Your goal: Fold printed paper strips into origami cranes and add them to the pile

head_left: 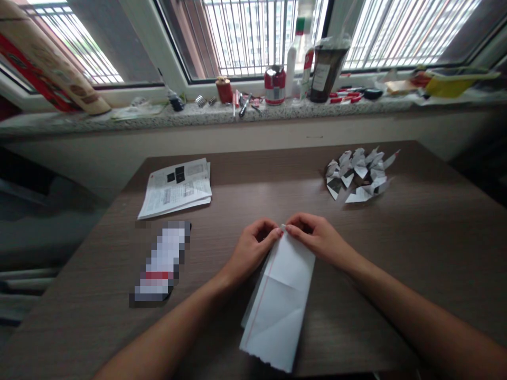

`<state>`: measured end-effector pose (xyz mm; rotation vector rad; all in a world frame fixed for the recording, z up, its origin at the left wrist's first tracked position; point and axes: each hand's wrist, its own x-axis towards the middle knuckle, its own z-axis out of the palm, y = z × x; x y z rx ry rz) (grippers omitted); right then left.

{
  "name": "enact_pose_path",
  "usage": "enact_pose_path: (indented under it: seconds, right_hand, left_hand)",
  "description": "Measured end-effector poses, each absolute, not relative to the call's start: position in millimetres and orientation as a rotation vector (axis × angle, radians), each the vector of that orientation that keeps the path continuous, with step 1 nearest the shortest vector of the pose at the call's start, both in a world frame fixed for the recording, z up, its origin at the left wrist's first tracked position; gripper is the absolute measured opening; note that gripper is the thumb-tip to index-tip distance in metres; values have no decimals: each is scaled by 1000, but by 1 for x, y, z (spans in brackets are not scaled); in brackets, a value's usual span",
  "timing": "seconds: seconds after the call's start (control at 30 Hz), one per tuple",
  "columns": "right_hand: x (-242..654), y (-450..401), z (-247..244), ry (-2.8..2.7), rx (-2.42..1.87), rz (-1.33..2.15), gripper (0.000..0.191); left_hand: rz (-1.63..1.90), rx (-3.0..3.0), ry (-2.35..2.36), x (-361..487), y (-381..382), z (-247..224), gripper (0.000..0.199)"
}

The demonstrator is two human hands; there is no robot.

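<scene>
A folded sheet of white paper (283, 301), with a thin red line along its left side and a ragged lower edge, hangs toward me over the brown table (245, 184). My left hand (255, 243) pinches its top corner from the left, thumb and fingers closed. From the right, my right hand (317, 235) pinches the same top end, its thumb and fingertips almost touching those of my left hand. Creases cross the paper's middle, and a second layer shows behind its left edge.
Printed sheets (178, 187) lie at the back left, above a blurred-out phone-like object (162, 264). A ring of folded paper pieces (360, 174) sits at the back right. Cans, a bottle, a dark drink cup (327, 71) and tools line the granite windowsill (198, 116).
</scene>
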<state>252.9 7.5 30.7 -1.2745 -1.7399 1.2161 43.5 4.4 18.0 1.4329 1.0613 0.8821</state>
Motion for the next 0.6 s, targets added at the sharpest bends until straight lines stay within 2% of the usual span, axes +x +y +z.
enact_pose_path:
  seconds: [0.23, 0.6]
  right_hand:
    - [258, 4, 21, -1668, -1216, 1263, 20]
    - [261, 1, 26, -1711, -1209, 1236, 18]
  left_hand:
    - [926, 1398, 1109, 42, 4, 18, 24]
    - [911, 1397, 1105, 43, 2, 21, 27]
